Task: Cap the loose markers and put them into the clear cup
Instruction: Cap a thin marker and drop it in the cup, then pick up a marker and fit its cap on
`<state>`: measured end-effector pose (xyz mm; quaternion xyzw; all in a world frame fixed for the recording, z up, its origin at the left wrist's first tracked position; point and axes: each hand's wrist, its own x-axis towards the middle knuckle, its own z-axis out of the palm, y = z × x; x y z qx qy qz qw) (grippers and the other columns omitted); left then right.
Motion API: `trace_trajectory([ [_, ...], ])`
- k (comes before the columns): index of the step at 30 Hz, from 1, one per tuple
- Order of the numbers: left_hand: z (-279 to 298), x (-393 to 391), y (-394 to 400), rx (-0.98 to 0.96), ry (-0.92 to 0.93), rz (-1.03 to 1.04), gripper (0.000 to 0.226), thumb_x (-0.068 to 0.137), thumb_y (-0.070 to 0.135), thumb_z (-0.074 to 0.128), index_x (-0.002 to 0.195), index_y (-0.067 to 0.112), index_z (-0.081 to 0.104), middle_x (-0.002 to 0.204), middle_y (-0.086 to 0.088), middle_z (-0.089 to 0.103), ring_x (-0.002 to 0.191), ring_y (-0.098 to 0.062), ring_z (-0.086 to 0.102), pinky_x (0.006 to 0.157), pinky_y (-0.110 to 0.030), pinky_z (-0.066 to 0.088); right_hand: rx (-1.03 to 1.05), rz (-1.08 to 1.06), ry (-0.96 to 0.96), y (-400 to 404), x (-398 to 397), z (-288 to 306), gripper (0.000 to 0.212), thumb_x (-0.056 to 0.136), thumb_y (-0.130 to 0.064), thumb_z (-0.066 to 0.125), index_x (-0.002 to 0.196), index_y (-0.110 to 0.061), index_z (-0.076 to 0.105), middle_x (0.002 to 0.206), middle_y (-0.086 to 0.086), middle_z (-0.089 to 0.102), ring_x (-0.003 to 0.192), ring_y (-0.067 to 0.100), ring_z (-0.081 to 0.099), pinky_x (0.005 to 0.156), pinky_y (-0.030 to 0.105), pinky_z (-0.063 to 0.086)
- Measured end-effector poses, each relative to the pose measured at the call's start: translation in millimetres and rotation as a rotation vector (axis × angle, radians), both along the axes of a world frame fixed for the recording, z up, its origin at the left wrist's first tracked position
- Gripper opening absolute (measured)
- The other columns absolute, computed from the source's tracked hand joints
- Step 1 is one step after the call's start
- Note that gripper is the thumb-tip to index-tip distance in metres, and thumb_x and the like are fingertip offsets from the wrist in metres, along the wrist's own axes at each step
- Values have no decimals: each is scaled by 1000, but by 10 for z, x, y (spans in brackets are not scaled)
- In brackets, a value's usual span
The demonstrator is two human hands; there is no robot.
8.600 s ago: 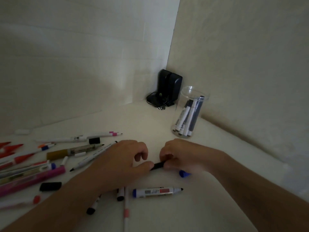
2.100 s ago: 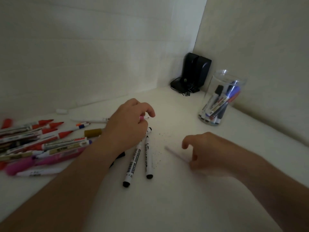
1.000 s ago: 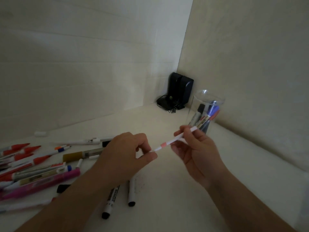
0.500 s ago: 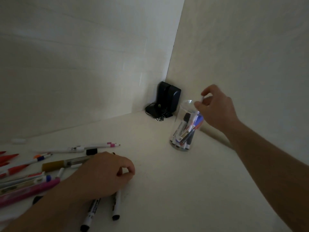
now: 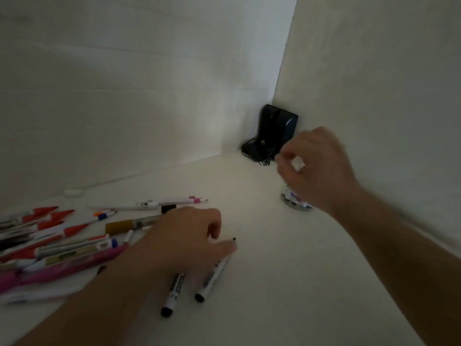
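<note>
Markers are lying loose under and beside my left hand (image 5: 184, 236), which I am resting palm down with the fingers curled, pinning two white-barrelled whiteboard markers (image 5: 194, 283) against the white desk (image 5: 274, 283); the one by my fingertips is showing a bare black tip, so I am judging it uncapped and next in line. Whether that hand is actually gripping either barrel I cannot tell. My right hand (image 5: 316, 168) is hovering, motion-blurred, directly in front of the clear cup (image 5: 294, 203), hiding all but its base, where a few capped ends are showing through the plastic. A small white thing is sitting between that hand's loosely curled fingers; I cannot tell whether it is a cap or a marker end. Just beyond my left hand a thin pink-banded pen (image 5: 159, 203) and a gold marker (image 5: 129, 224) are lying, and to its left a heap of red-capped and magenta markers (image 5: 50, 245) is waiting, so most of the job looks undone. Behind my right hand a black device (image 5: 274, 131) is standing in the corner.
</note>
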<state>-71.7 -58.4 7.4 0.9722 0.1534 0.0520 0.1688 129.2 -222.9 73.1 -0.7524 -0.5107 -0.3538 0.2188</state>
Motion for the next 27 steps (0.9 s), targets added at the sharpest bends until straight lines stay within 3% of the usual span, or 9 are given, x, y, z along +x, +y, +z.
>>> trace_trajectory([
  [3, -52, 39, -78, 178, 187, -38, 59, 69, 89, 57, 82, 32, 54, 82, 13, 58, 74, -3, 49, 67, -26, 45, -19, 110, 300, 293, -363, -388, 16, 93, -30, 67, 79, -23, 70, 78, -12, 66, 81, 12, 55, 79, 33, 44],
  [7, -102, 42, -34, 243, 164, -86, 49, 75, 81, 57, 79, 32, 61, 83, 15, 58, 83, -3, 48, 74, -30, 43, 182, 113, 558, 422, -494, -735, 19, 93, -28, 68, 74, -29, 65, 70, -19, 60, 76, 6, 55, 72, 29, 46],
  [9, -113, 51, -12, 197, 142, -101, 38, 79, 70, 57, 77, 33, 64, 81, 14, 61, 83, -4, 51, 72, -32, 43, 285, 146, 688, 418, -479, -765, 21, 93, -26, 68, 73, -29, 64, 67, -16, 61, 69, 6, 57, 66, 23, 48],
  [12, -40, 42, 96, 5, 68, -38, 38, 74, 64, 53, 72, 28, 67, 69, 7, 66, 64, -9, 60, 58, -29, 51, 425, 149, 822, 357, -408, -765, 19, 94, -23, 68, 75, -24, 65, 70, -6, 62, 60, 4, 52, 60, 21, 46],
  [15, 115, -43, 338, -271, -276, 146, 37, 77, 51, 49, 67, 17, 59, 57, 7, 51, 53, -11, 46, 56, -28, 38, 431, 111, 924, 304, -301, -839, 20, 94, -23, 69, 75, -21, 64, 63, -3, 57, 58, 7, 49, 60, 31, 46],
  [19, 243, -120, 608, -640, -591, 311, 27, 91, 30, 46, 78, 13, 63, 74, -11, 67, 68, -29, 56, 71, -42, 51, 155, 143, 966, 322, -325, -967, 20, 95, -30, 69, 75, -26, 66, 64, -2, 59, 56, 7, 49, 57, 28, 45],
  [22, 292, -116, 647, -924, -768, 339, 18, 92, 24, 42, 84, 14, 53, 59, -4, 63, 62, -25, 51, 72, -46, 41, -47, 202, 894, 384, -462, -1043, 14, 92, -31, 72, 77, -30, 70, 66, -2, 62, 54, 3, 48, 57, 20, 44],
  [24, 339, -114, 651, -983, -813, 329, 12, 89, 23, 44, 82, 15, 49, 52, 2, 55, 55, -22, 44, 68, -44, 33, -109, 254, 863, 421, -579, -1073, 11, 91, -28, 73, 81, -32, 73, 63, -1, 61, 52, 3, 48, 58, 25, 47],
  [27, 408, -175, 637, -894, -719, 260, 15, 95, 23, 48, 82, 17, 52, 57, 2, 54, 54, -20, 49, 63, -40, 35, -196, 331, 718, 479, -804, -1001, 4, 91, -31, 72, 89, -32, 76, 58, -6, 56, 53, 9, 52, 59, 31, 51],
])
